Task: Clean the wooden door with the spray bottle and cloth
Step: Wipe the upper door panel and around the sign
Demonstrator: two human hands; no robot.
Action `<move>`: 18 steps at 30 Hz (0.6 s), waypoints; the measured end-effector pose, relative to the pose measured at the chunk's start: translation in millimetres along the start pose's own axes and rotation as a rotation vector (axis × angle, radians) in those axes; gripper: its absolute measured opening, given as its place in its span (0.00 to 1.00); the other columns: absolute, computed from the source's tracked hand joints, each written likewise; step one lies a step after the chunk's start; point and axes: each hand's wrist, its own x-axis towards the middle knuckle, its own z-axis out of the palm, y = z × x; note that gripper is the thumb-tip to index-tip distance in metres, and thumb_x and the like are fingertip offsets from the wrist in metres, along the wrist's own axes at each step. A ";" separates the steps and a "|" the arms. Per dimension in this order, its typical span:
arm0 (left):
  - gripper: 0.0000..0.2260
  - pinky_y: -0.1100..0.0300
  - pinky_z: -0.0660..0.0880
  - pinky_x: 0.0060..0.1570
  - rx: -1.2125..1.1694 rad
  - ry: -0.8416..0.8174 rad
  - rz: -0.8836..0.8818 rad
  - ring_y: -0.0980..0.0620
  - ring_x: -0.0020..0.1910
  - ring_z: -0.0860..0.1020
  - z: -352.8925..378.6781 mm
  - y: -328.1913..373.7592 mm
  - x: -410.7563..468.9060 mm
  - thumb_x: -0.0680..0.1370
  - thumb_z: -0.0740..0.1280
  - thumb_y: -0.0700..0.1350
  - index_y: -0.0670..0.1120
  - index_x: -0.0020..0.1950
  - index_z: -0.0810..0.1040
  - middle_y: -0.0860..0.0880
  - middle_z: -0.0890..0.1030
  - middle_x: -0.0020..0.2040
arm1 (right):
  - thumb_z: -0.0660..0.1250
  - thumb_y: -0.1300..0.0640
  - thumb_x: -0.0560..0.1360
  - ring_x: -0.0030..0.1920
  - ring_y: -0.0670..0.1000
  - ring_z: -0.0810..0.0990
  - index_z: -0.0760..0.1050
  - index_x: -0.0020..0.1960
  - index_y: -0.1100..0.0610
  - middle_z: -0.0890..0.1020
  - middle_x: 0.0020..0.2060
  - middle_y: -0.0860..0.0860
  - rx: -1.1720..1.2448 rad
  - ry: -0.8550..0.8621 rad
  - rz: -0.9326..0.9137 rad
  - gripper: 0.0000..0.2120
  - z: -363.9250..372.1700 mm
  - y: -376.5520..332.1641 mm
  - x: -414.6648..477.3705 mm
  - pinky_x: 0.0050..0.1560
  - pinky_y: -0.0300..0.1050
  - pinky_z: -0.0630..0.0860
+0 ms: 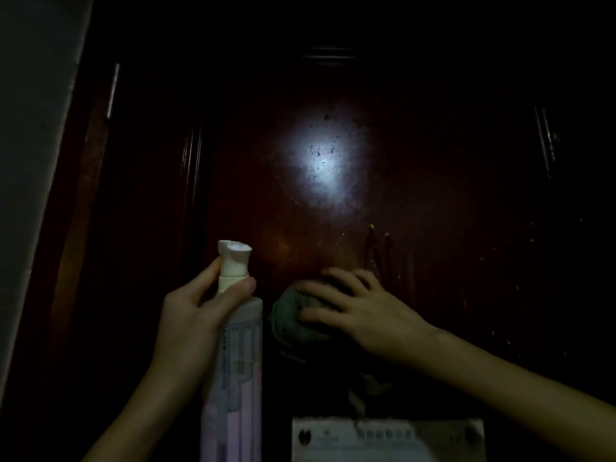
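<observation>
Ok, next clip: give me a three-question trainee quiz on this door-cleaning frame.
1. True or false: the left hand holds the spray bottle upright, nozzle at the top.
2. What is the right hand pressing against the wooden door?
A. a sponge
B. a green cloth
C. a brush
3. Fill in: a bright light spot on the door shows dark ____ above the hands.

Key
1. True; the fingers wrap around the neck below the white nozzle.
2. B, the green cloth, under the spread hand.
3. Specks; the light spot reveals them. Whether they are dirt or droplets cannot be told.
</observation>
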 end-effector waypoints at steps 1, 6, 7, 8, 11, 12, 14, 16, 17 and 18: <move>0.20 0.64 0.78 0.43 0.002 -0.007 0.003 0.66 0.45 0.83 2.8 2.1 7.3 0.75 0.71 0.44 0.55 0.67 0.78 0.62 0.86 0.44 | 0.59 0.52 0.73 0.67 0.59 0.65 0.63 0.70 0.42 0.67 0.74 0.49 -0.012 0.020 0.038 0.26 -2.2 13.2 11.9 0.59 0.56 0.71; 0.13 0.69 0.80 0.41 0.009 -0.078 0.061 0.65 0.43 0.84 15.8 19.0 37.5 0.76 0.70 0.42 0.59 0.55 0.80 0.65 0.86 0.42 | 0.58 0.51 0.72 0.62 0.59 0.65 0.60 0.72 0.44 0.68 0.74 0.51 -0.083 0.047 0.174 0.28 -20.4 72.2 68.1 0.53 0.56 0.70; 0.13 0.68 0.80 0.41 0.016 -0.087 0.066 0.64 0.44 0.84 16.7 22.4 41.8 0.76 0.71 0.43 0.57 0.58 0.80 0.63 0.86 0.43 | 0.60 0.52 0.73 0.64 0.59 0.64 0.58 0.73 0.44 0.66 0.75 0.50 -0.095 0.043 0.197 0.29 -26.5 84.3 78.5 0.54 0.57 0.69; 0.15 0.68 0.80 0.41 0.019 -0.089 0.072 0.63 0.44 0.85 17.6 25.1 46.7 0.76 0.71 0.44 0.55 0.61 0.80 0.60 0.87 0.45 | 0.62 0.54 0.74 0.66 0.60 0.63 0.57 0.74 0.44 0.63 0.76 0.50 -0.107 0.025 0.238 0.30 -32.6 95.9 88.3 0.57 0.57 0.66; 0.19 0.71 0.78 0.34 0.021 -0.072 0.086 0.63 0.40 0.84 22.0 31.3 59.3 0.75 0.71 0.46 0.47 0.66 0.80 0.53 0.86 0.48 | 0.62 0.57 0.78 0.70 0.62 0.61 0.53 0.78 0.46 0.56 0.78 0.51 -0.143 -0.003 0.398 0.32 -49.9 124.3 116.2 0.62 0.60 0.63; 0.20 0.71 0.77 0.33 0.027 -0.072 0.093 0.64 0.39 0.84 21.9 33.4 61.5 0.75 0.71 0.47 0.46 0.66 0.80 0.52 0.85 0.48 | 0.62 0.57 0.78 0.70 0.63 0.60 0.52 0.79 0.47 0.55 0.78 0.52 -0.157 -0.006 0.439 0.33 -54.2 129.7 123.4 0.62 0.61 0.64; 0.21 0.72 0.77 0.32 0.027 -0.078 0.099 0.64 0.38 0.83 20.6 37.4 64.4 0.74 0.71 0.49 0.45 0.67 0.80 0.52 0.84 0.49 | 0.63 0.55 0.78 0.70 0.64 0.60 0.52 0.79 0.49 0.55 0.78 0.53 -0.178 -0.012 0.466 0.33 -56.0 132.6 131.7 0.62 0.62 0.64; 0.19 0.72 0.76 0.31 0.026 -0.082 0.102 0.64 0.36 0.83 18.9 38.3 65.9 0.77 0.70 0.47 0.44 0.66 0.80 0.52 0.83 0.47 | 0.64 0.55 0.78 0.70 0.64 0.60 0.53 0.78 0.50 0.56 0.78 0.53 -0.173 -0.013 0.466 0.33 -53.8 129.9 132.8 0.63 0.61 0.63; 0.18 0.71 0.76 0.31 0.022 -0.079 0.098 0.64 0.35 0.83 18.7 38.3 65.8 0.77 0.70 0.47 0.44 0.66 0.80 0.51 0.83 0.46 | 0.65 0.56 0.77 0.70 0.64 0.61 0.53 0.78 0.50 0.56 0.78 0.53 -0.164 -0.009 0.465 0.33 -52.9 129.7 132.6 0.63 0.61 0.63; 0.17 0.71 0.76 0.31 0.019 -0.077 0.090 0.63 0.35 0.83 19.0 38.3 65.5 0.77 0.70 0.46 0.44 0.65 0.80 0.51 0.83 0.45 | 0.67 0.56 0.76 0.70 0.63 0.61 0.53 0.78 0.50 0.56 0.78 0.53 -0.158 -0.007 0.461 0.35 -52.8 129.7 131.9 0.64 0.61 0.63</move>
